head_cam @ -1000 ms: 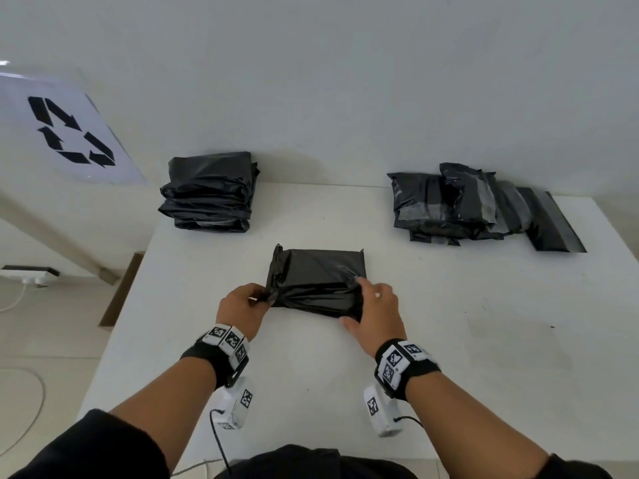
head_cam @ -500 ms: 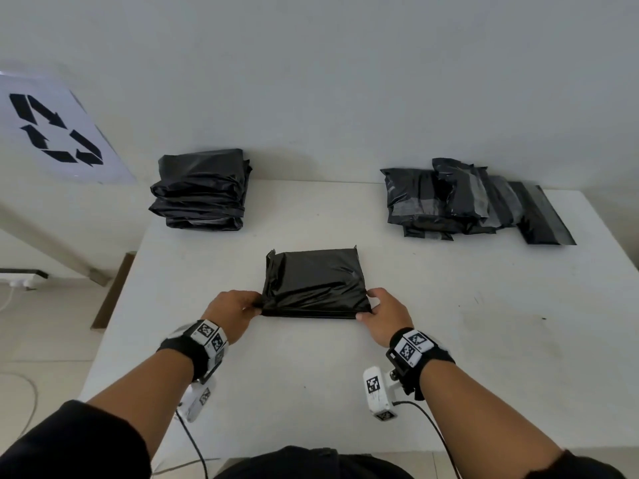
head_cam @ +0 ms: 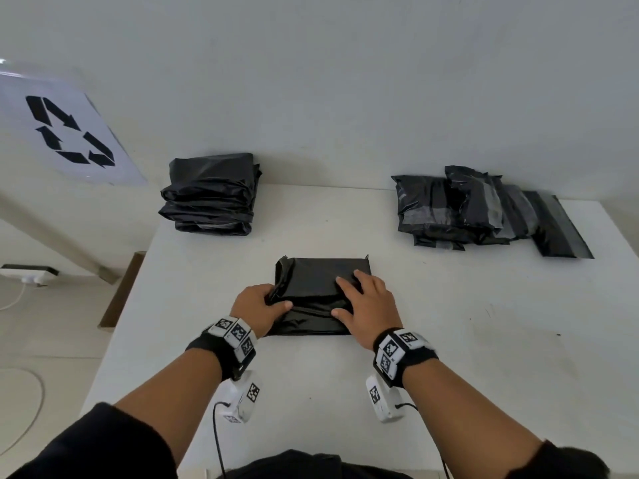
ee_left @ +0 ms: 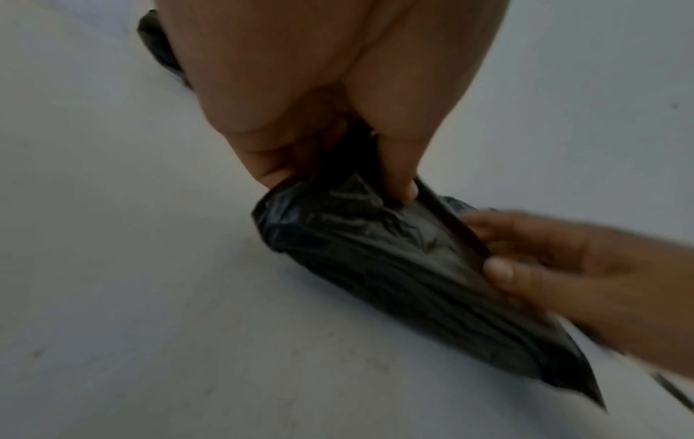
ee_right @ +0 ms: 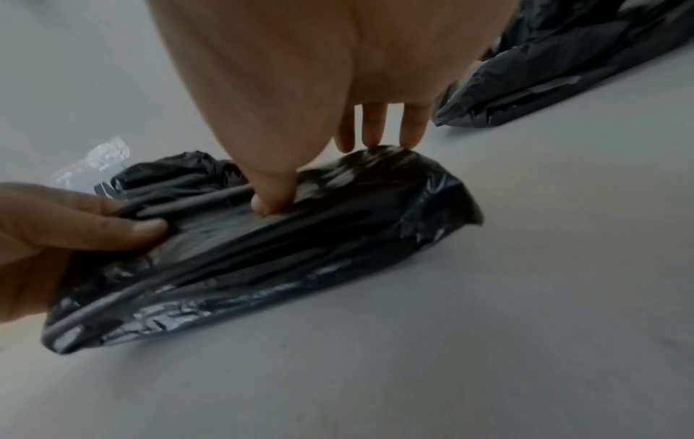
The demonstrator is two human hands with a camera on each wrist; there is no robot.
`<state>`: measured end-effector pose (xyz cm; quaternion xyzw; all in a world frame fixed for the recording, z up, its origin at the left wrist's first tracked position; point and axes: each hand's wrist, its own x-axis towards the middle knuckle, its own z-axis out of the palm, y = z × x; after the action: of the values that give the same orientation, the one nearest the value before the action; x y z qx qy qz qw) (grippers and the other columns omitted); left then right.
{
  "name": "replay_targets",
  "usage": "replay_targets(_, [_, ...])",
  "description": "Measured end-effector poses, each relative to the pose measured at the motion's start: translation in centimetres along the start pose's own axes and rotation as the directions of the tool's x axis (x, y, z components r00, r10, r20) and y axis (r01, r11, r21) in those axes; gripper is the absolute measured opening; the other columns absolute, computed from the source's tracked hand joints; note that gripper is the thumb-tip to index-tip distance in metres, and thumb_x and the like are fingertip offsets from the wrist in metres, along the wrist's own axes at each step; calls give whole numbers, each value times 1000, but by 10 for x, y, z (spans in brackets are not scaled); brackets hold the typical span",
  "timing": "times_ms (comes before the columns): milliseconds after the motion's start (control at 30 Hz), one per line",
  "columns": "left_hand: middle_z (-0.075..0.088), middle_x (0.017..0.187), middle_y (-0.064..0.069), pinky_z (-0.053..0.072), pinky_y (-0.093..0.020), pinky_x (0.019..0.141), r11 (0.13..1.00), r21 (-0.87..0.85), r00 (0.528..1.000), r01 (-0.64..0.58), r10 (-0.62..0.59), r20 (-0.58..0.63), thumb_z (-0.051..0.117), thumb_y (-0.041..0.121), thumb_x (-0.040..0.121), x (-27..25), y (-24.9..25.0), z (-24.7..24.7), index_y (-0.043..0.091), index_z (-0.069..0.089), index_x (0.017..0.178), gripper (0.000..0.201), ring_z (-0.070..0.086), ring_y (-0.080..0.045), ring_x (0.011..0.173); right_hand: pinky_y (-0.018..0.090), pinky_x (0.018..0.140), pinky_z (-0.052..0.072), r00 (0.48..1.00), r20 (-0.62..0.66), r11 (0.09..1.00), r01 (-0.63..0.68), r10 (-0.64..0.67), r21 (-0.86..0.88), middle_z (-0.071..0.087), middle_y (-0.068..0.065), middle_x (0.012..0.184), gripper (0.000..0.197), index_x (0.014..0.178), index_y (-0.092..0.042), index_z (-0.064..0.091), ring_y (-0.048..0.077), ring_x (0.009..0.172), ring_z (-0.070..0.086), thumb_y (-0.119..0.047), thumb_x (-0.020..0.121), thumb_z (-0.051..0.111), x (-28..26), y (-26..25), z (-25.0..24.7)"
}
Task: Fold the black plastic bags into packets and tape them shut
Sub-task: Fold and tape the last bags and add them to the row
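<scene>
A folded black plastic bag (head_cam: 320, 286) lies flat on the white table (head_cam: 484, 340) in front of me. My left hand (head_cam: 264, 304) grips its left edge, thumb on top and fingers curled under the plastic (ee_left: 375, 237). My right hand (head_cam: 363, 302) lies on the bag's right half with straight, spread fingers pressing it flat; in the right wrist view the thumb and fingertips (ee_right: 375, 133) bear down on the bag (ee_right: 300, 237).
A stack of folded black bags (head_cam: 211, 195) sits at the back left of the table. A pile of taped black packets (head_cam: 477, 212) lies at the back right. A crumpled clear scrap (ee_right: 93, 160) lies beyond the bag. The wall runs close behind.
My right hand has moved from the bag's near right corner onto its top and flattened out. My left hand has shifted up the left edge and closed on it.
</scene>
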<state>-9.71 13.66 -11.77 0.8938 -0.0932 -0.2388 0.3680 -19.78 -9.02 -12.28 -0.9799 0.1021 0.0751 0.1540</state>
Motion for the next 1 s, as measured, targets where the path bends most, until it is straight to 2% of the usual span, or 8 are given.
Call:
replay_targets(167, [73, 85, -16, 52, -36, 72, 924, -311, 970, 222, -243, -30, 56, 13, 91, 10, -20, -18, 4, 73, 92, 19, 65, -27, 73, 43, 112, 30, 998, 44, 999, -46, 44, 29, 24, 1, 159, 59, 147, -35, 41, 25, 145, 16, -57, 93, 52, 4, 2, 1])
replay_targets(267, [71, 83, -15, 48, -31, 63, 828, -495, 940, 265, -335, -57, 57, 32, 94, 18, -14, -26, 4, 68, 89, 31, 63, -26, 69, 43, 112, 28, 999, -6, 998, -42, 43, 51, 31, 1, 153, 62, 142, -36, 47, 25, 140, 24, -63, 87, 56, 8, 1, -4])
replay_targets(433, [65, 85, 7, 48, -31, 76, 978, -133, 970, 159, -180, -162, 69, 68, 72, 44, 15, -19, 25, 57, 96, 51, 62, -12, 81, 47, 113, 31, 978, 10, 972, -206, 207, 115, 18, 10, 158, 70, 148, -36, 36, 31, 142, 21, -68, 88, 51, 32, 1, -12])
replay_targets(533, [61, 88, 7, 44, -29, 82, 985, -69, 980, 157, -164, -110, 75, 56, 73, 63, 27, -8, 34, 46, 110, 52, 60, -17, 88, 48, 113, 32, 968, 117, 964, -236, 222, 119, 11, 10, 161, 75, 151, -38, 26, 33, 143, 22, -67, 87, 53, 36, 4, -7])
replay_targets(667, [67, 93, -1, 42, -27, 82, 974, -55, 943, 219, -225, -247, 60, 29, 90, 87, 19, -17, 21, 63, 110, 22, 61, -24, 95, 49, 109, 38, 965, 118, 954, -252, 235, 163, 12, 7, 161, 75, 151, -41, 25, 32, 140, 27, -66, 87, 55, 33, 7, -3])
replay_targets(767, [65, 115, -8, 50, -39, 92, 936, -157, 912, 316, -346, -222, 48, 43, 89, 98, 14, -27, 20, 61, 110, 34, 61, -31, 99, 48, 108, 39, 963, 134, 949, -257, 235, 185, 10, 8, 162, 78, 152, -40, 21, 33, 140, 28, -61, 87, 59, 37, 6, -5])
replay_targets(900, [55, 135, -2, 37, -29, 106, 985, 6, 985, 171, -171, -27, 63, 48, 88, 98, 22, -18, 22, 59, 130, 49, 50, -24, 126, 48, 109, 39, 957, 203, 943, -251, 208, 220, 5, 10, 162, 85, 154, -45, 12, 35, 142, 25, -56, 87, 63, 45, 6, -10])
replay_targets(1000, [69, 108, -1, 41, -21, 86, 987, 117, 994, 113, -112, -11, 61, 25, 91, 102, 25, -15, 14, 75, 101, 19, 61, -20, 103, 47, 109, 39, 951, 237, 948, -247, 197, 203, 6, 9, 162, 85, 153, -46, 12, 34, 141, 26, -57, 86, 63, 48, 9, -13])
